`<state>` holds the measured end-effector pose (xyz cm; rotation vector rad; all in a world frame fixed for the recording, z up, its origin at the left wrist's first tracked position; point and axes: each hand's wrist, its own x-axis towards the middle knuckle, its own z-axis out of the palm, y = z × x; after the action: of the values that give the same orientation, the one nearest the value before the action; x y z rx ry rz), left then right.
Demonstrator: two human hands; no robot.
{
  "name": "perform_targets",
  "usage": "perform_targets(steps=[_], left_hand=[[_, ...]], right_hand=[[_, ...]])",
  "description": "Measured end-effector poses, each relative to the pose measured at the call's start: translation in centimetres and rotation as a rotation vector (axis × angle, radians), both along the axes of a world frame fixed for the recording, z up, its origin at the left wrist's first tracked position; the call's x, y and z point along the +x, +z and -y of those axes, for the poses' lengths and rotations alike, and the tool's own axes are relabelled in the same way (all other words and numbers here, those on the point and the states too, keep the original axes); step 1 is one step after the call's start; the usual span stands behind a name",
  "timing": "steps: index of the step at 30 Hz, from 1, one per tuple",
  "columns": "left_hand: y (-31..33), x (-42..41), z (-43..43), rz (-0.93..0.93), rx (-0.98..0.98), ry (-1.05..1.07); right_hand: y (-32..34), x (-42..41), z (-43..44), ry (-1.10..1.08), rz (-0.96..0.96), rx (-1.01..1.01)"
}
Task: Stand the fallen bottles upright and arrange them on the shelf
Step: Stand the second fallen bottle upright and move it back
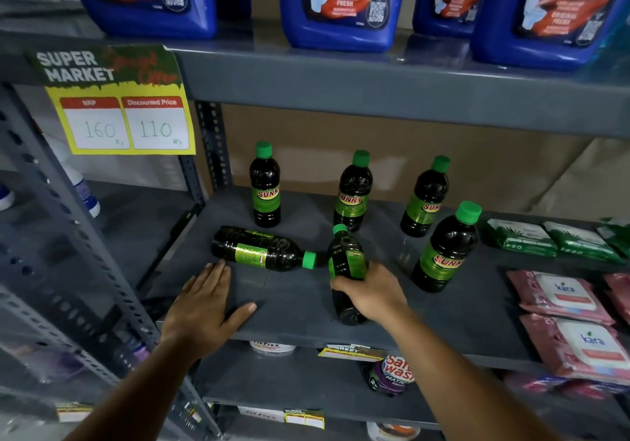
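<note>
Several dark bottles with green caps and green labels are on the grey shelf [293,318]. One bottle [259,249] lies on its side, cap pointing right. Another bottle [345,263] lies with its cap pointing to the back, and my right hand [371,292] is wrapped around its lower half. My left hand [204,301] rests flat and open on the shelf, just in front of the lying bottle, not touching it. Upright bottles stand at the back left [265,188], back middle [353,193], back right [425,198] and front right [445,253].
Green packs [521,238] and pink wipe packs [559,296] fill the shelf's right end. Big blue cleaner jugs [341,4] stand on the shelf above. A yellow price tag [122,117] hangs at the upper left. A perforated steel post [78,236] runs down the left side.
</note>
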<state>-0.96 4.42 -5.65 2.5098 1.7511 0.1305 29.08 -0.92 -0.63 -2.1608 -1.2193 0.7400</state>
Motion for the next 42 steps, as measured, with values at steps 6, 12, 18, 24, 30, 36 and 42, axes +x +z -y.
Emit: perform_targets(steps=[6,12,18,24,30,36,42], left_hand=[[-0.6,-0.2,-0.5,-0.021,0.019,-0.004],[-0.6,-0.3,-0.3,-0.014,0.024,-0.003],[-0.4,-0.2,-0.2,0.0,0.021,-0.006],[-0.6,-0.2,-0.3,-0.004,0.021,-0.005],[-0.8,-0.2,-0.3,0.01,0.021,-0.006],[-0.6,-0.2,-0.2,0.013,0.038,-0.015],[-0.8,-0.3,-0.3,0.016,0.033,-0.015]], right_hand=[[-2.1,0.4,0.2,-0.063,0.078,0.454],[-2.6,1.3,-0.9,-0.074,0.037,0.553],[-3.7,1.8,-1.4,-0.056,0.013,0.575],[-4.2,1.5,-1.5,-0.092,0.06,0.567],[-4.6,1.7,-1.4,-0.069,-0.076,0.529],[-4.5,1.5,-1.7,-0.074,-0.046,0.491],[-4.5,1.8,-1.7,-0.084,-0.071,0.472]])
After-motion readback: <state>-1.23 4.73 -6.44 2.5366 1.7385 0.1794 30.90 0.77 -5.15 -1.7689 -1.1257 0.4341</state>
